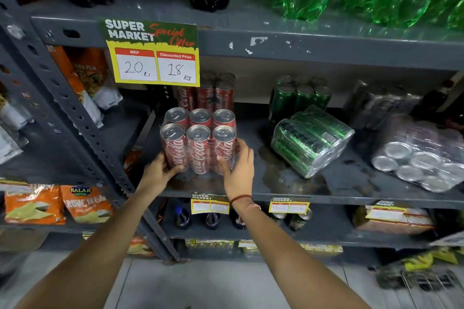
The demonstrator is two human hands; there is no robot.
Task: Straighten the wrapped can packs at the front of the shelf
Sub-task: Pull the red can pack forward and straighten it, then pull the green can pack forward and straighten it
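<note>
From my head view, my left hand [160, 170] and right hand [238, 165] clasp the upright red can pack [199, 143] at the shelf [288, 194] front, squaring it; next, I judge, the toppled green pack [311, 140] at three o'clock needs standing up.

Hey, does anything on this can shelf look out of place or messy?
Yes. The green can pack lies tipped on its side, askew, and the silver can pack leans over too. A wet-looking stain spreads on the shelf between them and the upright red can pack.
</note>
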